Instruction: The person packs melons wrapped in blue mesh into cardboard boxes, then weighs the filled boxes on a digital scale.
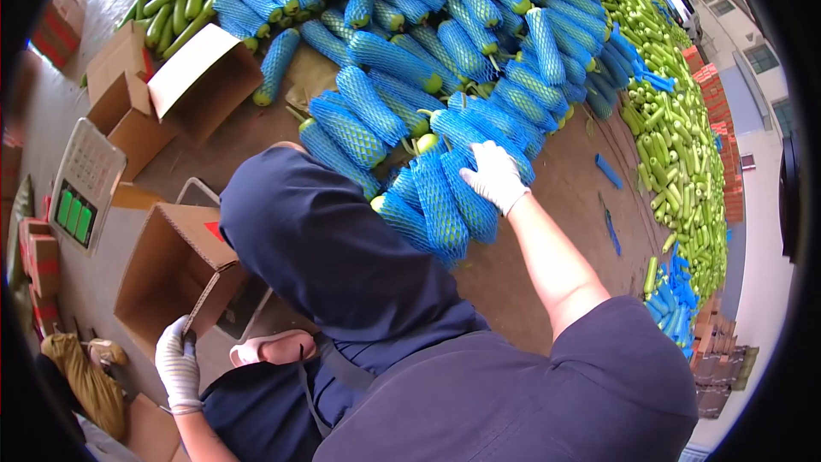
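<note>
My left hand (178, 366), in a striped white glove, is closed on the lower edge of an open cardboard box (167, 269). That box is tilted, its mouth facing me, over a scale platform (244, 315) beside my foot. My right hand (496, 176), in a white glove, reaches into a pile of long green gourds in blue foam netting. Its thumb is spread from the fingers, and it touches a netted gourd (469, 198); the fingertips' undersides are hidden. Another netted gourd (438, 205) lies just left of it.
A scale display (85, 184) with green digits stands at the left. Open cardboard boxes (205, 77) sit behind it. Bare gourds (184, 4) are heaped at the upper left, and a long heap of gourds (676, 154) runs along the right. Blue net scraps (609, 171) lie on the floor.
</note>
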The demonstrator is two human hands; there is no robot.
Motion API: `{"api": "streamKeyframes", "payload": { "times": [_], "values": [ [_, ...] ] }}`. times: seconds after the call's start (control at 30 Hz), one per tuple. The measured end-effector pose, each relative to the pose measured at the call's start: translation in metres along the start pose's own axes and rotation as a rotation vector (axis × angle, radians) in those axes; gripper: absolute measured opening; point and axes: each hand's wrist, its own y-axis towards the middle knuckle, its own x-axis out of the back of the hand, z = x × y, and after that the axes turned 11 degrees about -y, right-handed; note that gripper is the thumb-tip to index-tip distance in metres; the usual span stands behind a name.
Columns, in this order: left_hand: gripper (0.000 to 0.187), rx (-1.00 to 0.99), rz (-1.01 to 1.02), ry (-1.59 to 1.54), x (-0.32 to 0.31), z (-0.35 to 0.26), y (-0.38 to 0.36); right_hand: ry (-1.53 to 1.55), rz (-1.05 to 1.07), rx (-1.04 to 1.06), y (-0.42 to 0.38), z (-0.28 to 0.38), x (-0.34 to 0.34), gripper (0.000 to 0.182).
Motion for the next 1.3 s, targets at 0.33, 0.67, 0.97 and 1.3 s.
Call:
{"api": "streamKeyframes", "payload": {
  "times": [0.33,0.67,0.97,1.3],
  "values": [
    [0.032,0.068,0.049,-0.078,-0.001,-0.003,0.000,-0.066,0.321,-0.098,0.041,-0.040,-0.008,0.107],
    [0.056,0.072,0.081,0.068,0.019,-0.022,-0.004,1.574,0.522,-0.092,0.056,-0.041,0.007,0.049],
    [0.060,0.043,-0.001,0.083,0.025,-0.066,-0.007,0.706,0.100,0.087,0.159,0.022,-0.004,0.083],
    [0.056,0.024,-0.113,-0.004,0.024,-0.069,-0.026,0.213,0.373,-0.078,0.047,-0.016,-0.013,0.067]
  ]
}}
